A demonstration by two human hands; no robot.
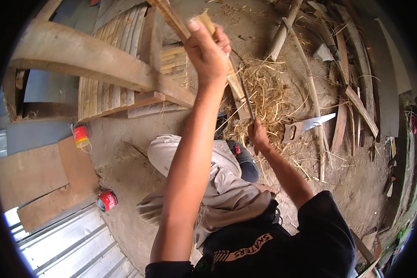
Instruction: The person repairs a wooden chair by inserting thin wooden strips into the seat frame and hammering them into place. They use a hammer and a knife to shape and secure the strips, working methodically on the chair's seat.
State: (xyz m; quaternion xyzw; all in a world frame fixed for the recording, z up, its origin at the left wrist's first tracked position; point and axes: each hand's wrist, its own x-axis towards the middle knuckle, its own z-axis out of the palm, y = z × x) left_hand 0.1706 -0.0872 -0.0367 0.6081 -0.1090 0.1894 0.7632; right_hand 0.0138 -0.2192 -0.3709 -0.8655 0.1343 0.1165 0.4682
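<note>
My left hand (209, 51) is stretched far forward, its fingers wrapped round a wooden strip (235, 88) that slants down towards the ground. Closer to my body, my right hand (258, 134) is closed on a long, narrow-bladed knife (248, 98). Its blade points up and away, running close along the right side of the strip; whether it touches the wood I cannot tell. The knife's handle is mostly hidden by my fingers. A heap of thin curled shavings (271, 95) lies just right of the blade.
Right of the shavings lies a handsaw (309, 126) with a wooden handle. Several poles and boards (343, 78) are strewn at the far right. A curved wooden frame (88, 55) and slatted panel (111, 85) stand on the left, near a red-yellow can (81, 137) and a red can (107, 201).
</note>
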